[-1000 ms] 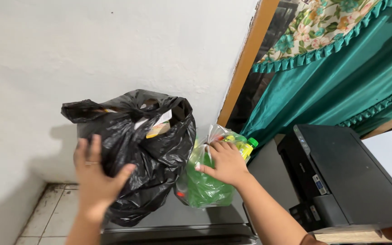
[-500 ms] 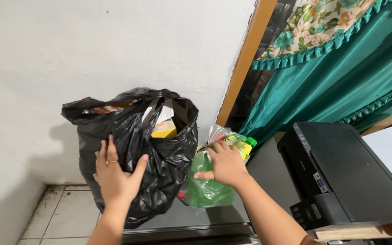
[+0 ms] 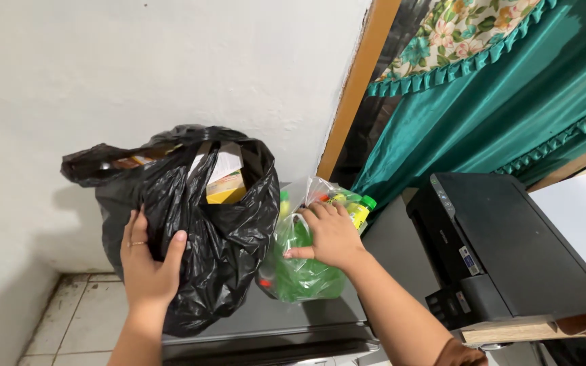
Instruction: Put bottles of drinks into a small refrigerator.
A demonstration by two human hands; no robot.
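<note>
While two bags sit on a grey surface by a white wall, both hands steady them.

Head view: left hand [image 3: 145,266], fingers spread, presses flat on the full black bag [image 3: 191,224]; right hand [image 3: 330,234], fingers loosely together, rests on the clear bag of bottles [image 3: 303,271]. Judged risk: either bag could tip off the surface edge [image 3: 272,332].
</note>
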